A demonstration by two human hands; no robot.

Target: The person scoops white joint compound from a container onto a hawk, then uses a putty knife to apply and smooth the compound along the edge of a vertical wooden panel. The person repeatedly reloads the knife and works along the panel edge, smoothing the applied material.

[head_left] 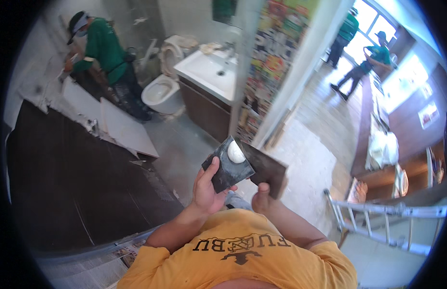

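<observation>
My left hand is closed round the edge of a small dark square plate, its thumb lying along the left side. A smooth white lump, which looks like putty, sits on this plate near its far corner. My right hand grips a second flat dark rectangular piece by its near edge, thumb on top. That piece is tilted, and its far left edge meets or passes just behind the first plate; I cannot tell if they touch. Most fingers of the right hand are hidden beneath it.
A large dark panel fills the left, with pale boards along its far edge. A person in green bends there. Ahead stand a toilet and a sink. A ladder lies right; two people are farther off.
</observation>
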